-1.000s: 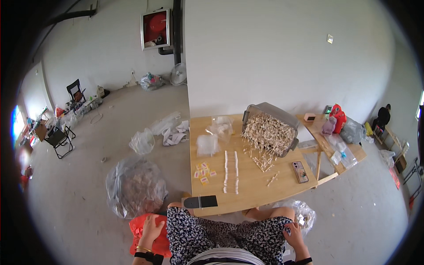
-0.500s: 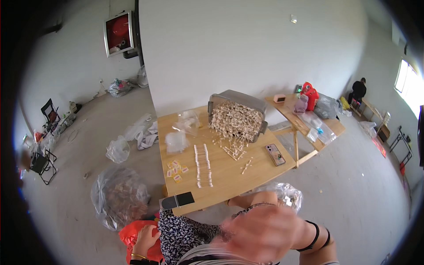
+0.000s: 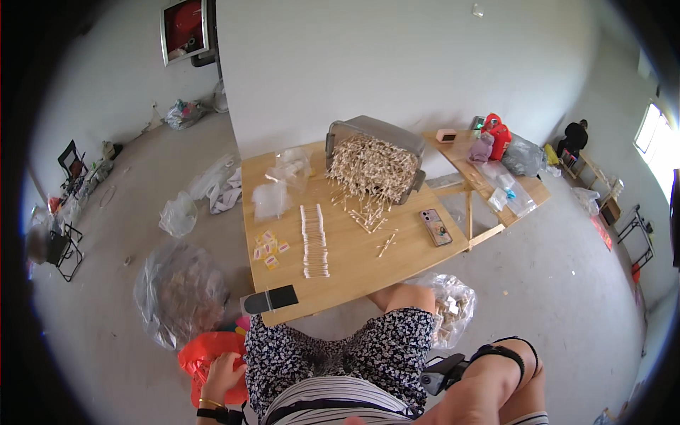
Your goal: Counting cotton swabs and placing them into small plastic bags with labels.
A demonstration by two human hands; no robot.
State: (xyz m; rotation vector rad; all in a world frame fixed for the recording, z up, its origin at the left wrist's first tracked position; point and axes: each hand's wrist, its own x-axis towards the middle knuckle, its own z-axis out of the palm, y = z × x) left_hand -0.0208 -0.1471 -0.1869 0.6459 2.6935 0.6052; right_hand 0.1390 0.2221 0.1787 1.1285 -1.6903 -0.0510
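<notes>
My left hand (image 3: 224, 374) is at the lower left, fingers curled on a red plastic bag (image 3: 202, 354) beside my thigh. My right forearm (image 3: 482, 389) bends in at the lower right; only a sliver of my right hand (image 3: 354, 421) shows at the bottom edge, its fingers hidden. On the wooden table (image 3: 354, 287) ahead, a grey translucent bin (image 3: 382, 131) lies tipped on its side, loose cotton swabs (image 3: 372, 170) spilling from its mouth. A neat column of cotton swabs (image 3: 314, 241) lies left of them, with several small yellow-and-white cards (image 3: 268, 248) further left.
A phone (image 3: 435, 227) lies at the table's right, a black flat pad (image 3: 271, 299) at its front-left corner. Clear bags (image 3: 273, 200) lie at the back left. Filled plastic bags (image 3: 180, 294) and another (image 3: 452, 312) stand on the floor. A side table (image 3: 464, 166) and a person (image 3: 574, 138) are beyond.
My right hand, blurred in front of my lap before, has dropped to the bottom edge, uncovering the patterned shorts. The view has tilted down slightly. My left hand stays at the red bag.
</notes>
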